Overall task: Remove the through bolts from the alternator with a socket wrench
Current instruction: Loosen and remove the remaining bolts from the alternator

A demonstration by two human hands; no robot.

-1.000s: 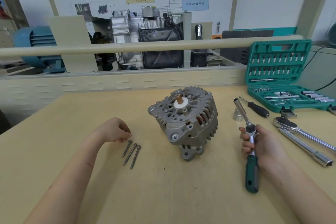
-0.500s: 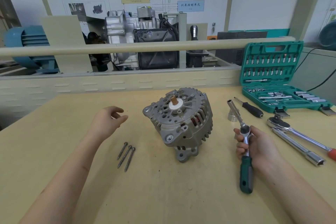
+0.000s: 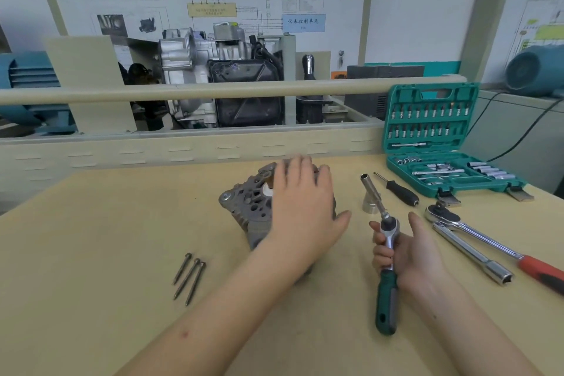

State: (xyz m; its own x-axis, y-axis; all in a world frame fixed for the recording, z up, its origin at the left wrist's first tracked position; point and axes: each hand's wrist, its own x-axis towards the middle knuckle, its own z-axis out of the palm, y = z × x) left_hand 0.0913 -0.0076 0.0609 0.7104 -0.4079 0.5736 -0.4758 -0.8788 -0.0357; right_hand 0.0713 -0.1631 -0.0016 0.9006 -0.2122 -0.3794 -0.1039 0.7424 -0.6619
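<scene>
The grey alternator (image 3: 247, 207) stands on the wooden bench (image 3: 91, 253), mid-table. My left hand (image 3: 305, 204) lies over its top and right side with fingers spread, hiding most of it; whether the palm touches is blurred. My right hand (image 3: 409, 250) grips the socket wrench (image 3: 386, 256) just below its ratchet head; the green handle points toward me, and the long extension with a socket points up and away. Three removed through bolts (image 3: 189, 276) lie side by side on the bench, left of the alternator.
An open green socket set case (image 3: 433, 143) stands at the back right. Near it lie a small black-handled driver (image 3: 399, 191), a loose large socket (image 3: 370, 203), a red-handled ratchet (image 3: 488, 244) and a long chrome socket bar (image 3: 473, 256). A low wall borders the bench's far edge.
My left hand has swung right from beside the three bolts onto the alternator. My right hand still holds the wrench in about the same place.
</scene>
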